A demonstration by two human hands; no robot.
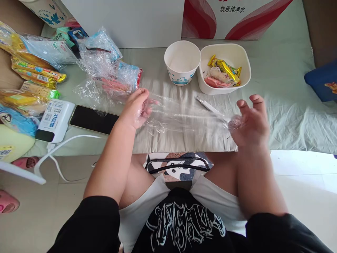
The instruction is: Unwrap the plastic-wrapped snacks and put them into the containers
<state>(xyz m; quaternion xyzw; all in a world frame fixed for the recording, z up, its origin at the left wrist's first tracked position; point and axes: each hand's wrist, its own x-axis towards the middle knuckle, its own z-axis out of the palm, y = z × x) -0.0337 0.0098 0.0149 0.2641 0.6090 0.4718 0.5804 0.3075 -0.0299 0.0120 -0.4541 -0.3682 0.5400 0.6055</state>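
I hold a clear plastic bag [181,117] stretched between left hand [137,109] and right hand [250,123], both pinching its ends; flimsy, slippery, best gripped at edges.

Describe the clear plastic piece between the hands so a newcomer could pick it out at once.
On the pale cloth-covered surface, in front of the paper cup, a clear plastic sheet stretches between the left hand and right hand. Unlike the crumpled wrappers further left, it holds nothing.

- The paper cup [182,61] stands just left of the bowl [243,58], which holds wrapped snacks [223,72].
- The phone [93,119] lies right of the power bank [54,120].
- Tweezers [207,105] lie before the bowl.
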